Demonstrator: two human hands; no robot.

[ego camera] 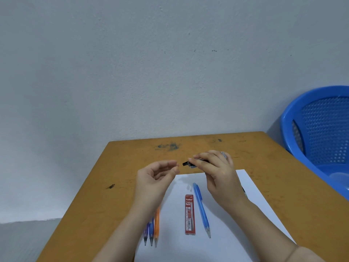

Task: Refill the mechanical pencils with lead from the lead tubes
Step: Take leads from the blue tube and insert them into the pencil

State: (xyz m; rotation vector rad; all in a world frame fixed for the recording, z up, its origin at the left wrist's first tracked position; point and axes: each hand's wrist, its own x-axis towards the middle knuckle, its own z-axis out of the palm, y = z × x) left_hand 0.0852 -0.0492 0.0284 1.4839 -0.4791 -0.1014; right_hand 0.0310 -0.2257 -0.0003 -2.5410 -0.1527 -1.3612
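Right hand (217, 167) grip holds lead tube (190, 163) | left hand (154, 176) grip curled, contents unclear | tip tube slowly, keeping outlet low over paper (173, 214).

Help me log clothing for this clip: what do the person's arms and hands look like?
The left hand and right hand are ungloved. The left arm and right arm are bare to the frame edge, with no sleeves. No watch or bracelet shows.

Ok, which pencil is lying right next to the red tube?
The light blue pencil, just right of the red tube; the purple, dark blue and orange ones lie bunched further left.
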